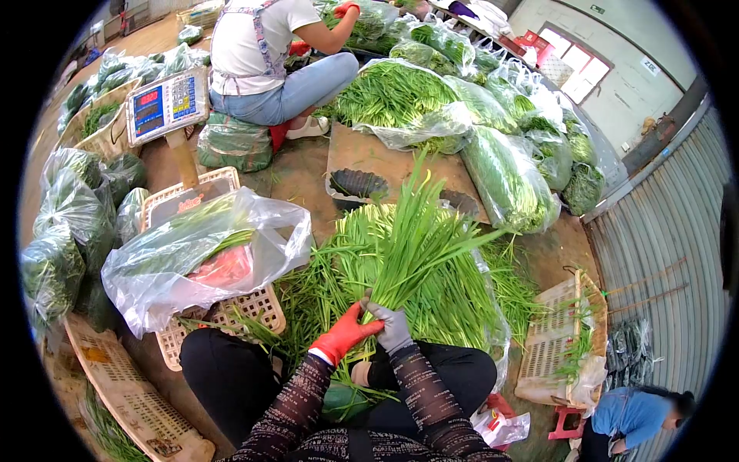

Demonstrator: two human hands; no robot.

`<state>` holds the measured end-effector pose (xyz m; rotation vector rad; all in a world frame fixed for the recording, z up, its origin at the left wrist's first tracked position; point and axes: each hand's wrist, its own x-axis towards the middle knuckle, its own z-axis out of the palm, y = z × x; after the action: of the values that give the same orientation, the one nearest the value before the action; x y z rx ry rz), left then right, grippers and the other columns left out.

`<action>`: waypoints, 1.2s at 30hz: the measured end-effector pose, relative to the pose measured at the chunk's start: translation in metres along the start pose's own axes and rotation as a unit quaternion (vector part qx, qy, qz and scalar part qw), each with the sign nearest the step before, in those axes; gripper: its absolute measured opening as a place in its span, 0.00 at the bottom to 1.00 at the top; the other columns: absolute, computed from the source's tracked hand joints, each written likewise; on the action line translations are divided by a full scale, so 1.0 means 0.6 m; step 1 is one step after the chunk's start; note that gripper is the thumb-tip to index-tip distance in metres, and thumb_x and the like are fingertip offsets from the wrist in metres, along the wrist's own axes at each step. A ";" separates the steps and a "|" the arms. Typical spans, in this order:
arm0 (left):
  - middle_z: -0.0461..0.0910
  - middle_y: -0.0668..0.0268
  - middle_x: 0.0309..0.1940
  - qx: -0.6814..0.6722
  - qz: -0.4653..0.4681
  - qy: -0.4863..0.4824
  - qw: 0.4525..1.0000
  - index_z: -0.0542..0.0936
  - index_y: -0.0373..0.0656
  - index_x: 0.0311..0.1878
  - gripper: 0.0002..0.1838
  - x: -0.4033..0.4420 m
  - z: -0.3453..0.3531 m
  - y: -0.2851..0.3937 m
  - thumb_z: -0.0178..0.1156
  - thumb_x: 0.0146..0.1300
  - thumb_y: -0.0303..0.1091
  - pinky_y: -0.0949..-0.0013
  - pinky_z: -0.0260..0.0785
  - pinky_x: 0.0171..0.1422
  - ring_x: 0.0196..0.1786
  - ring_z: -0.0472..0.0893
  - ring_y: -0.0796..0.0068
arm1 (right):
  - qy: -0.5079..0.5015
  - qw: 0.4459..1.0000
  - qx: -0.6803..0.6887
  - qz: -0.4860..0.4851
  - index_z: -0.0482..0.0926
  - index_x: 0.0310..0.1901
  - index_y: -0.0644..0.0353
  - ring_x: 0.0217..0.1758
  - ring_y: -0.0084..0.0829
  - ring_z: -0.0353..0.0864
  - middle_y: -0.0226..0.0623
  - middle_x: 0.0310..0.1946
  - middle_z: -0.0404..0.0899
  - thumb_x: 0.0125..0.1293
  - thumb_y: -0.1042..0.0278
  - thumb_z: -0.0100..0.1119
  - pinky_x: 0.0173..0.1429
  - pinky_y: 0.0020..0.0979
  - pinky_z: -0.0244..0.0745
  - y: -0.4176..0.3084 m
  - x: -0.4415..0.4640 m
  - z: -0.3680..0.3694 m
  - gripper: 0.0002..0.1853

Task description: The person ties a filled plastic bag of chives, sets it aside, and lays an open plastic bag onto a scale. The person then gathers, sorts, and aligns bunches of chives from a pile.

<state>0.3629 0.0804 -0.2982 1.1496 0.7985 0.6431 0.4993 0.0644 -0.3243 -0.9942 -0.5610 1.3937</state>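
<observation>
A bunch of long green leafy stalks (416,246) stands upright in front of me, its leaf tips fanned away from me. My left hand (346,336), in a red glove, is closed at the base of the bunch. Against it, my right hand (390,329), in a grey glove, is wrapped round the same lower stalks. Beneath and beyond the hands lies a large heap of the same greens (462,304) on clear plastic. Loose stalks (308,296) are scattered to its left.
At the left, a filled plastic bag (185,258) lies on a scale with a display (165,104). Crates stand at lower left (131,393) and right (550,339). One person (265,69) sits ahead, another (631,420) at lower right. Bagged greens (508,181) lie at upper right.
</observation>
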 end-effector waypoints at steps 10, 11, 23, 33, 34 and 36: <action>0.71 0.58 0.54 -0.107 0.037 0.031 0.993 0.61 0.43 0.66 0.42 0.015 -0.004 -0.017 0.69 0.45 0.26 0.67 0.65 0.59 0.57 0.72 0.66 | 0.077 0.990 -0.086 -0.079 0.76 0.44 0.65 0.38 0.24 0.79 0.33 0.38 0.80 0.50 0.86 0.61 0.45 0.26 0.74 -0.004 -0.012 0.016 0.17; 0.71 0.58 0.54 -0.052 0.074 0.088 0.992 0.61 0.43 0.65 0.41 0.015 -0.004 -0.015 0.68 0.46 0.25 0.67 0.65 0.60 0.56 0.72 0.66 | 0.078 0.990 -0.086 -0.081 0.76 0.44 0.65 0.38 0.24 0.79 0.33 0.38 0.80 0.50 0.86 0.61 0.45 0.26 0.74 0.000 -0.012 0.015 0.17; 0.73 0.65 0.17 0.211 0.291 0.178 0.916 0.82 0.44 0.38 0.12 -0.002 0.071 0.156 0.66 0.50 0.33 0.72 0.65 0.26 0.20 0.74 0.76 | 0.058 0.953 0.292 -0.047 0.70 0.50 0.67 0.41 0.28 0.77 0.37 0.42 0.76 0.51 0.84 0.60 0.46 0.28 0.73 0.026 -0.021 0.019 0.22; 0.76 0.56 0.20 0.439 0.272 0.157 0.842 0.78 0.41 0.25 0.16 0.053 0.058 0.159 0.64 0.51 0.46 0.57 0.68 0.30 0.27 0.77 0.53 | 0.216 0.974 0.015 -0.068 0.71 0.51 0.60 0.48 0.29 0.76 0.35 0.48 0.75 0.67 0.67 0.46 0.54 0.33 0.71 0.103 -0.015 -0.017 0.14; 0.77 0.55 0.22 0.421 0.252 0.153 0.858 0.79 0.41 0.26 0.15 0.053 0.057 0.157 0.63 0.51 0.45 0.57 0.69 0.31 0.28 0.77 0.54 | 0.204 0.975 -0.015 -0.081 0.70 0.51 0.64 0.45 0.27 0.76 0.36 0.45 0.76 0.59 0.75 0.53 0.50 0.31 0.71 0.088 -0.026 0.000 0.17; 0.78 0.55 0.23 0.382 0.246 0.152 0.878 0.80 0.39 0.29 0.15 0.052 0.052 0.153 0.63 0.53 0.44 0.60 0.70 0.31 0.27 0.78 0.57 | 0.192 0.976 -0.044 -0.093 0.68 0.51 0.69 0.42 0.24 0.75 0.38 0.42 0.76 0.52 0.84 0.60 0.47 0.29 0.72 0.071 -0.038 0.017 0.23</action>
<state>0.4022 0.1150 -0.2109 2.0516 1.0834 0.9874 0.4646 0.0403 -0.3496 -1.2148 -0.4151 0.9839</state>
